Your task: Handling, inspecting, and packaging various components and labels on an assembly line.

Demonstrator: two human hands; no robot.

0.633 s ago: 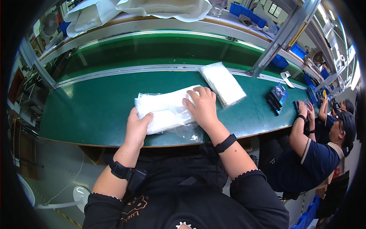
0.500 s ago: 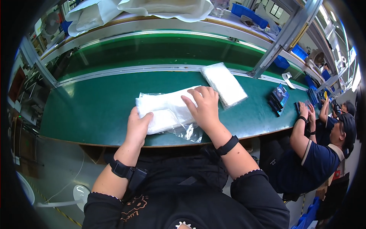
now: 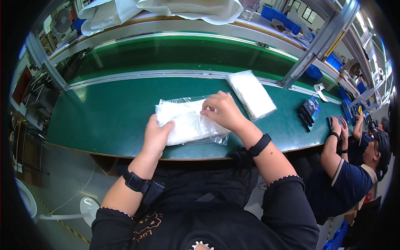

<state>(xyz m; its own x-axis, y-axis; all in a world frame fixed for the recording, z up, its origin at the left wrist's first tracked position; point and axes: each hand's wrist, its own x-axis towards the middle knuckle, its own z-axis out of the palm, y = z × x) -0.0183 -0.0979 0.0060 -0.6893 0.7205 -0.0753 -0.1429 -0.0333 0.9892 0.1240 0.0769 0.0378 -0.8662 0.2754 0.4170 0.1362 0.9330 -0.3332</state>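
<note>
A flat, soft white pack lies near the front edge of the green table, with loose clear plastic film showing around it. My left hand grips the pack's left end, thumb on top and fingers hidden beneath. Above the right part of the pack, my right hand is closed in a pinch, fingertips curled at the wrinkled clear film on its top. Exactly how much film is between those fingers is hard to see. Just beyond, a second white pack in clear plastic lies at a slant, apart from both hands.
Small dark blue boxes are piled at the right, near a co-worker whose hands are at the table. A metal rail and post border the far side. Overhead, a shelf carries white bags and a blue bin.
My right hand has gone from spread fingers over the pack to a closed pinch on its top. The white upper layer lies flatter. The whole view has shifted slightly.
</note>
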